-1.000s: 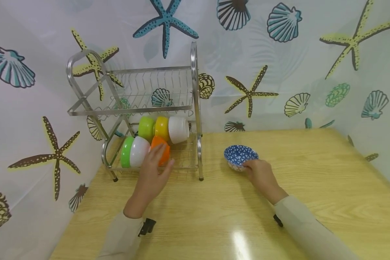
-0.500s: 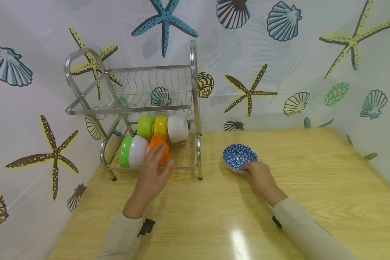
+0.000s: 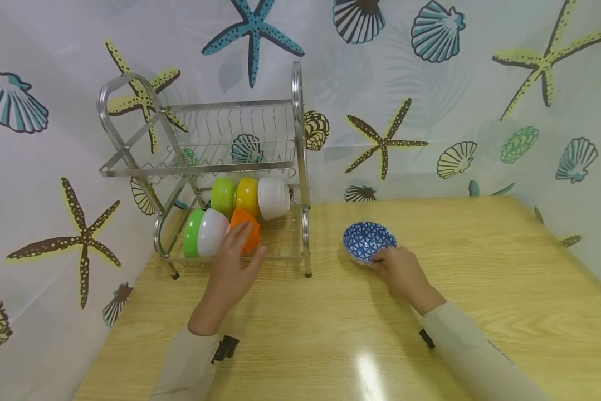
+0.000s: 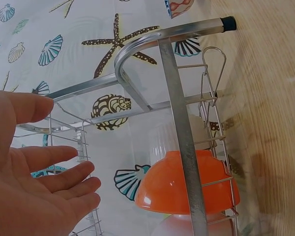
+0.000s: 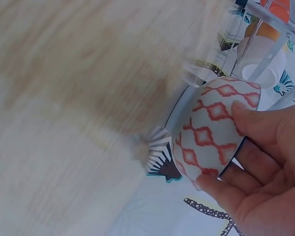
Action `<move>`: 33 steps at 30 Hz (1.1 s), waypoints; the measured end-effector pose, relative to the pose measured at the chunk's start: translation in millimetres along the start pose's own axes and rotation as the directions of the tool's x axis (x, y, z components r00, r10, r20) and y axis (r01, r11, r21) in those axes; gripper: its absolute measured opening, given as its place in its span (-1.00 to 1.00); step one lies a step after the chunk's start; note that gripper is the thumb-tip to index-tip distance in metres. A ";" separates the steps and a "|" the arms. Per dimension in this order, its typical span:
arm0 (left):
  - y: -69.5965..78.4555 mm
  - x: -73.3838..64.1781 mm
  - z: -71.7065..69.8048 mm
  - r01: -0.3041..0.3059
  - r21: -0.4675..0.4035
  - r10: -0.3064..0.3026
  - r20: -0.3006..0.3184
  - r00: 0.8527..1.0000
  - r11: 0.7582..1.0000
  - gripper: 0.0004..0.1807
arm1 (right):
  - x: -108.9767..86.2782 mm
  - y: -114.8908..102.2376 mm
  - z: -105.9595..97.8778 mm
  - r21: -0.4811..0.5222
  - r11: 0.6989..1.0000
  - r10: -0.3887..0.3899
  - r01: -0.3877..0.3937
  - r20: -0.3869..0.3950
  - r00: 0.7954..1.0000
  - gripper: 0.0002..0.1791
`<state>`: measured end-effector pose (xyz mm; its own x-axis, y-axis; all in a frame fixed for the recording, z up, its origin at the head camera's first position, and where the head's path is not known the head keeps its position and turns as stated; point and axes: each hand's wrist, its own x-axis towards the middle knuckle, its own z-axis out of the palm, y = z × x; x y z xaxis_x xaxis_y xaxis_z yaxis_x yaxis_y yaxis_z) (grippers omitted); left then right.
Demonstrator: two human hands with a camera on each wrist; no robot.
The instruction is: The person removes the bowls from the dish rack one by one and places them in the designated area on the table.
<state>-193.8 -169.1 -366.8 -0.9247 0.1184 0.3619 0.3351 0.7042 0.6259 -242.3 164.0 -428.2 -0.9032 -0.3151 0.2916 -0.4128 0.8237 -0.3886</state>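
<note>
At the wire rack's (image 3: 205,169) lower left sit a green bowl (image 3: 192,234) and a white bowl (image 3: 211,233); before the rack, the left hand (image 3: 232,275) is spread near an orange bowl (image 4: 162,183). Right of the rack, a blue-patterned bowl (image 3: 366,239) is pinched by the right hand (image 3: 404,274).

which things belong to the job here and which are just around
Likely in the job:
- patterned bowl, held by the right hand
- left hand, at the dish rack
- racked bowls

Just around:
- wooden table
- sea-print sheet
</note>
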 end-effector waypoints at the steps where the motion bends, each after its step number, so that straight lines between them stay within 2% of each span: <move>1: -0.1 0.0 0.0 0.003 0.002 -0.003 0.002 1.000 1.000 -0.36 | -0.1 -0.3 -0.3 -0.002 1.000 -0.003 0.003 -0.001 1.000 -0.90; 13: -2.3 1.5 0.5 0.002 -0.004 -0.002 0.003 1.000 1.000 -0.30 | -2.9 -7.8 -4.1 -0.031 0.999 -0.016 0.016 0.012 1.000 -0.72; 20: -5.5 3.1 -0.4 -0.030 -0.026 0.029 -0.040 0.999 0.999 -0.33 | -9.2 -10.9 -10.3 0.073 0.996 -0.043 0.048 -0.064 0.997 -0.71; 26: -13.1 4.8 0.2 -0.036 -0.031 0.034 -0.070 0.997 0.999 -0.36 | -17.5 -12.9 -13.6 0.129 0.987 -0.081 0.099 -0.140 0.987 -0.65; 33: -19.4 6.2 -1.9 -0.022 -0.048 0.017 -0.093 0.996 0.999 -0.36 | -27.2 -17.2 -15.9 0.229 0.967 -0.074 0.106 -0.145 0.987 -0.59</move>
<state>-205.7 -183.3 -375.3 -0.8980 0.0650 0.4352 0.3634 0.6673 0.6502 -208.7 165.9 -415.5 -0.8434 -0.3034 0.4435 -0.5226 0.6552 -0.5455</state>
